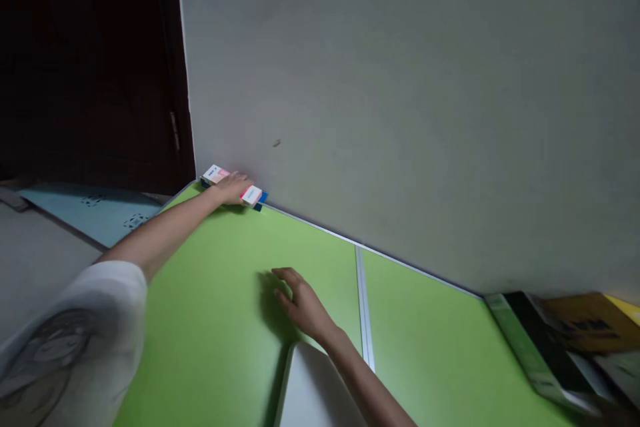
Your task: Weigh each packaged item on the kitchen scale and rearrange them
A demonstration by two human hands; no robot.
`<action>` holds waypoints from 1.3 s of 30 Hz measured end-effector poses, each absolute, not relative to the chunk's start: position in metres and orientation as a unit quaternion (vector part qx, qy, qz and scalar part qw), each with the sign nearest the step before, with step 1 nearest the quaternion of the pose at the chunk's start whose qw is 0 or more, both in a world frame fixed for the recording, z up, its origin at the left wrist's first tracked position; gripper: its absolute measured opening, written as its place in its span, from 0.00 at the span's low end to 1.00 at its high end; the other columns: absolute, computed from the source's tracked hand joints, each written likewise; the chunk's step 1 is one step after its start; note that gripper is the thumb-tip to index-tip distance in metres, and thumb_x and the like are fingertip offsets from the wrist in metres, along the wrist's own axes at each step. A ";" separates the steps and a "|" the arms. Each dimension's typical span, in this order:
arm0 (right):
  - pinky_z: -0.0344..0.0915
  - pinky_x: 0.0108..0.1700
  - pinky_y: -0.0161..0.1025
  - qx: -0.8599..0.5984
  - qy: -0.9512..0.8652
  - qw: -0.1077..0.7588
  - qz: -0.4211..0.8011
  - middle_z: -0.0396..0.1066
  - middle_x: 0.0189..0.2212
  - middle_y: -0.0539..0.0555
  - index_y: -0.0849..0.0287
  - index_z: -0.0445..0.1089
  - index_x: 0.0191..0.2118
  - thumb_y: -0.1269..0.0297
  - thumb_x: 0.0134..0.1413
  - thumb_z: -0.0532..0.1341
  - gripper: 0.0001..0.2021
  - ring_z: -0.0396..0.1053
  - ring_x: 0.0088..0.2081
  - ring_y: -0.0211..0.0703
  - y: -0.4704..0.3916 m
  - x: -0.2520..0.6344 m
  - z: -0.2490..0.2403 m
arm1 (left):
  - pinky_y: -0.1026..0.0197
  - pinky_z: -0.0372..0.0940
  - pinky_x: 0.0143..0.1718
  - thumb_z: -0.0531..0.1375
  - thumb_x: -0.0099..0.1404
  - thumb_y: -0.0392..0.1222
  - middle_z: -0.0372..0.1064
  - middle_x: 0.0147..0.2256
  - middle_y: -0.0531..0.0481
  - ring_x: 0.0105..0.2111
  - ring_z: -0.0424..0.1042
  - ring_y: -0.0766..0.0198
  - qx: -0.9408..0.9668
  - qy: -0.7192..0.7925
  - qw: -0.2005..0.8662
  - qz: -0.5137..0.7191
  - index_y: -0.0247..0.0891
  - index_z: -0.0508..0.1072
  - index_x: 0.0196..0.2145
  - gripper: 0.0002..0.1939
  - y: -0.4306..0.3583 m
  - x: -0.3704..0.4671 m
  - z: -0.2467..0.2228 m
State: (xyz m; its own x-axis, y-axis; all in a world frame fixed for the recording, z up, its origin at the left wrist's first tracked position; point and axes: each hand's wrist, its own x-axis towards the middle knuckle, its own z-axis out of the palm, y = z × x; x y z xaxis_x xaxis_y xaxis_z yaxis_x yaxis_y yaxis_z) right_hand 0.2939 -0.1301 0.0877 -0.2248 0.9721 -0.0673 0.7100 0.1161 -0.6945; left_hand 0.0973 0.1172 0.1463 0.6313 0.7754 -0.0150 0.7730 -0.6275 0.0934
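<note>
Pink-and-white box (252, 195) beneath left hand (233, 188), beside the wall (400, 113); fingers draped across, cannot tell whether gripping. Blue piece (264, 197) just right of that hand. Right hand (303, 303) loosely spread above green tabletop (215, 327). White slab (315, 390) nearer than it; blurred printed stack (545, 340) well to its right.

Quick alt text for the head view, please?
The left hand lies on pink-and-white packaging by the grey wall, at the far edge of a green table. The right hand hovers empty near a flat pale slab; blurred printed items lie at far right.
</note>
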 end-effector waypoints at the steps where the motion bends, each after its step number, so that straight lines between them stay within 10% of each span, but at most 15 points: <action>1: 0.68 0.54 0.49 -0.599 -0.701 0.233 0.310 0.67 0.54 0.63 0.60 0.63 0.57 0.70 0.58 0.54 0.20 0.70 0.51 0.50 -0.134 0.297 0.090 | 0.51 0.46 0.62 0.67 0.54 0.40 0.68 0.53 0.39 0.56 0.63 0.48 0.912 0.408 0.049 0.010 0.37 0.68 0.54 0.30 0.106 0.100 0.147; 7: 0.74 0.38 0.47 -0.629 -0.660 0.333 0.239 0.57 0.59 0.66 0.56 0.48 0.65 0.63 0.55 0.61 0.34 0.71 0.34 0.43 -0.164 0.320 0.122 | 0.51 0.59 0.54 0.67 0.57 0.49 0.68 0.50 0.38 0.52 0.67 0.47 0.969 0.238 0.071 0.013 0.37 0.65 0.58 0.33 -0.018 0.143 0.161; 15: 0.71 0.34 0.39 -0.604 -0.654 0.364 0.273 0.67 0.46 0.57 0.53 0.59 0.57 0.66 0.57 0.62 0.23 0.65 0.30 0.37 -0.267 0.360 0.149 | 0.49 0.66 0.46 0.63 0.62 0.51 0.67 0.49 0.36 0.46 0.70 0.49 0.983 0.142 0.116 -0.015 0.33 0.59 0.60 0.34 -0.143 0.177 0.179; 32: 0.69 0.39 0.44 -0.649 -0.541 0.375 0.381 0.65 0.32 0.50 0.57 0.54 0.61 0.69 0.52 0.63 0.32 0.66 0.33 0.42 -0.347 0.397 0.090 | 0.42 0.60 0.57 0.56 0.66 0.50 0.60 0.60 0.36 0.58 0.61 0.45 0.948 0.213 0.202 -0.121 0.36 0.54 0.64 0.32 -0.176 0.147 0.140; 39: 0.71 0.41 0.44 -0.648 -0.552 0.386 0.355 0.64 0.46 0.55 0.48 0.52 0.63 0.64 0.55 0.64 0.32 0.67 0.32 0.37 -0.361 0.411 0.097 | 0.37 0.57 0.59 0.58 0.62 0.55 0.54 0.65 0.37 0.62 0.57 0.42 0.934 0.246 0.223 -0.132 0.40 0.49 0.66 0.40 -0.168 0.129 0.145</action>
